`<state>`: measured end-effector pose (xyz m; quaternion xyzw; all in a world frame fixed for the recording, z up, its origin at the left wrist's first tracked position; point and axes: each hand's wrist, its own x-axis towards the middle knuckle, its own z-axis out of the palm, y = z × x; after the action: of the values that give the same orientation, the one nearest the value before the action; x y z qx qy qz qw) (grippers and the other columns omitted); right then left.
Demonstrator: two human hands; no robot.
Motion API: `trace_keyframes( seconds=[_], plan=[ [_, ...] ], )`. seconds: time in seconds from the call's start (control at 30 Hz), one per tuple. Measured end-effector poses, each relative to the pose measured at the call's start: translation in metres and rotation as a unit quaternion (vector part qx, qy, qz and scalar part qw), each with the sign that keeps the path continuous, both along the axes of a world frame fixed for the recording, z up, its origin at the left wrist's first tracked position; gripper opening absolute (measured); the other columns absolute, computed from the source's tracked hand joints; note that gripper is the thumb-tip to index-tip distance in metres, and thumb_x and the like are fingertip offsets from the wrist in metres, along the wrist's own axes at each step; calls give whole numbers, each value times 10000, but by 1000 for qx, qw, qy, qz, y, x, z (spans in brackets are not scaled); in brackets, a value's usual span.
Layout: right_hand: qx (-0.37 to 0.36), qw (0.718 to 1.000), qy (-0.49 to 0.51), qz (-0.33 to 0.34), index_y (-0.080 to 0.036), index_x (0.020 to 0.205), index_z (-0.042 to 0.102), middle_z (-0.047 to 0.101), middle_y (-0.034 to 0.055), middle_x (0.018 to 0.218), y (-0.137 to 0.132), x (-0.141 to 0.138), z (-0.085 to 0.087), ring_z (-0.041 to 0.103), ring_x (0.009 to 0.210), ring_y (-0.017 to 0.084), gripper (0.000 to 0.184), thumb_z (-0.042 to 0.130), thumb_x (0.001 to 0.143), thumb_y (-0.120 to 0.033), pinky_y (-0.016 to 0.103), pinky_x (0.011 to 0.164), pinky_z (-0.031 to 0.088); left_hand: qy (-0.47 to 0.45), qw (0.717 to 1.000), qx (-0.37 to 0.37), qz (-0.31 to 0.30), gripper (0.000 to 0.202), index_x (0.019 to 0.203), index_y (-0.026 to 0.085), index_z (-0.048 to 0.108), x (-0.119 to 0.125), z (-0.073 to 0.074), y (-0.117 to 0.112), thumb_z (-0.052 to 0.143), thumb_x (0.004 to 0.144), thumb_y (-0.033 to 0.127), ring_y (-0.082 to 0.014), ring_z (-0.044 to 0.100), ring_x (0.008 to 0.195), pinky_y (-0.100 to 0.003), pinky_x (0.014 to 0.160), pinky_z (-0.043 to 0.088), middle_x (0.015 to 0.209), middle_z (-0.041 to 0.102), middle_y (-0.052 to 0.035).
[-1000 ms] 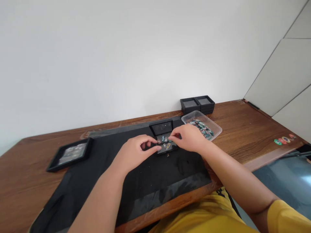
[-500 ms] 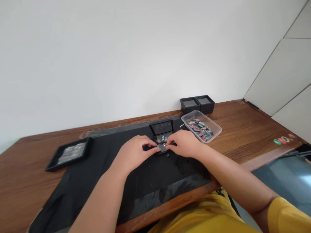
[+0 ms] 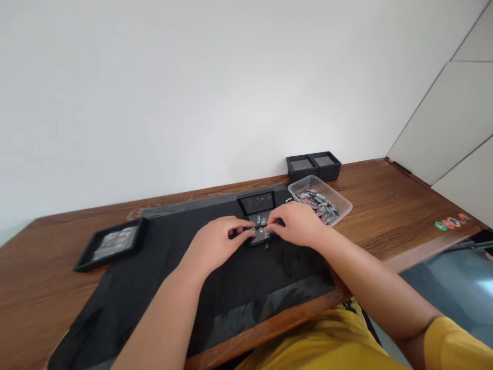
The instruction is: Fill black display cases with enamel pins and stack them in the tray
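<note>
Take the open black case as the hub of the dial, twelve toward the pale wall. Along that wall runs a wooden table, and on it lies a black mat under the case. A yellow garment shows past the near edge, toward five.

Well out at nine, a black frame with pale contents rests partly on the mat. Between two and three stands a clear plastic tub of mottled pieces; beyond it, toward one, are two stacks of black frames.

The left hand comes in from eight, thumb and forefinger drawn close at the case's edge — I can't tell whether they pinch anything. The right hand sits at three, thumb and index near each other over the case, anything between them too small to make out.

Within the case, its lid panel tilted up at twelve, are small shiny bits. One loose bit lies just outside at six, a whitish one near two.
</note>
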<state>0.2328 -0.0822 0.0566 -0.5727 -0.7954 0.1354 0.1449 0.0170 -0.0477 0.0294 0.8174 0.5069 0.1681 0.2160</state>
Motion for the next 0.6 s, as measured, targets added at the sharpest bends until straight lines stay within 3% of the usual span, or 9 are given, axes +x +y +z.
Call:
trace_keyframes(
  seconds=[0.17,0.43,0.6],
  plan=[
    [3,999,-13,-33,-239,888,776,773,6,869,2,7,5,658,808,174,119,666,896,-284,277,666,359,-24,999,20,33,430,1034,271,786,3,3,-3,545,830,562,-192,587,651,-293,608,441,772,700,-13],
    [-20,997,-42,56,-227,868,783,781,17,893,3,4,-4,680,860,190,147,656,846,-159,275,728,410,-22,999,11,21,433,1031,265,775,3,-1,-2,532,837,567,-187,572,642,-294,610,431,751,689,-5],
    [-25,995,-74,58,-236,875,788,788,23,912,3,3,-6,699,904,208,171,641,841,-155,284,742,429,-21,999,8,22,439,1037,266,773,3,0,-2,530,835,571,-188,572,637,-296,603,429,752,689,-6]
  ],
)
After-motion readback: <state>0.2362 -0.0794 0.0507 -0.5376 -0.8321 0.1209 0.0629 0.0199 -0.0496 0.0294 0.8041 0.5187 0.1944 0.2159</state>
